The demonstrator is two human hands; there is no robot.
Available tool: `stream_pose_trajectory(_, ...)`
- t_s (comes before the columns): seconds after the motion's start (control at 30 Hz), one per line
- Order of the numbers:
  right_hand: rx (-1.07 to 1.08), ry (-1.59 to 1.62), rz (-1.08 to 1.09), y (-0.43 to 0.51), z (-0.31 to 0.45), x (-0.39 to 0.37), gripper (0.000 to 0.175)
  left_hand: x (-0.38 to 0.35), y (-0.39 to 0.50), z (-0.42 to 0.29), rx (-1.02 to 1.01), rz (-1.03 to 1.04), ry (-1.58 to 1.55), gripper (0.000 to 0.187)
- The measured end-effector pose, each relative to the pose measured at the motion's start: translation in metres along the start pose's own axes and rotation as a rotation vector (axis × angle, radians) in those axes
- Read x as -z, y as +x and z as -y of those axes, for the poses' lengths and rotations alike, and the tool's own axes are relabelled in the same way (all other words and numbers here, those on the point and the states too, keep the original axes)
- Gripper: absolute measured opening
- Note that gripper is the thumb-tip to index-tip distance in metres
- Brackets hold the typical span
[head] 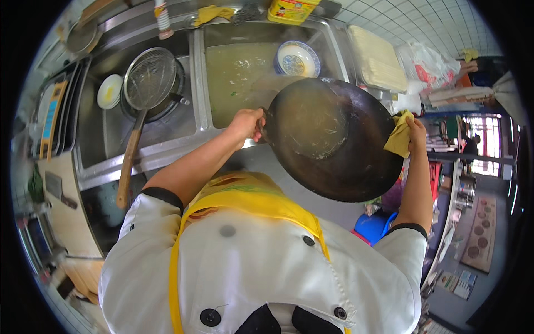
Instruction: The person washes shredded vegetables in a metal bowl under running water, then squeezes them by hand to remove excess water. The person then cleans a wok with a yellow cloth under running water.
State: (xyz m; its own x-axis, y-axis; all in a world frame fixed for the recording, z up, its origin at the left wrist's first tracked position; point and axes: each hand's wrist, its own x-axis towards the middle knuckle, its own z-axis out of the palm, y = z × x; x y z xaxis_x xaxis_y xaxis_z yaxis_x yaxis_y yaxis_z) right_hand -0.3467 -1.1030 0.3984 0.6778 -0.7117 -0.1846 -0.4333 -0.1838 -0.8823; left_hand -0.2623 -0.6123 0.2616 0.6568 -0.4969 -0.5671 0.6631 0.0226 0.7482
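A large dark wok [371, 142] hangs tilted between my hands, partly over the front edge of the right sink basin. Liquid or a wet film lies in its bowl, and haze hangs over it. My left hand [249, 126] grips the loop handle on its left side. With my right hand [417, 131] I hold a folded yellow cloth [398, 135] against the wok's right rim. Behind the wok, a blue-and-white patterned bowl [297, 58] sits in the cloudy water [233, 69] of the right basin. Part of that basin is hidden by the wok.
In the left basin [179, 121], a wire-mesh strainer [150, 79] rests over a round pot beside a small white dish [109, 92]. A cleaver [60, 190] lies on the board at left. A yellow jug [292, 10] and steel wool [246, 14] stand behind. A blue bucket [371, 227] is low at right.
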Motion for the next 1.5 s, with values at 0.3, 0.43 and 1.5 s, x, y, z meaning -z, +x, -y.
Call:
stream_pose_trajectory(0.3, -0.102, -0.194, -0.121, 0.010, 0.015, 0.014, 0.018, 0.000, 0.065, -0.012, 0.173, 0.110, 0.027, 0.037)
stream_pose_trajectory(0.43, -0.121, -0.219, -0.119, 0.022, 0.028, 0.006, 0.021, 0.001, 0.084, -0.005, 0.217, 0.121, -0.022, 0.036)
stream_pose_trajectory(1.5, 0.285, -0.511, 0.337, 0.048, 0.240, -0.210, 0.018, 0.138, 0.030, -0.069, 0.006, -0.254, -0.464, 0.024)
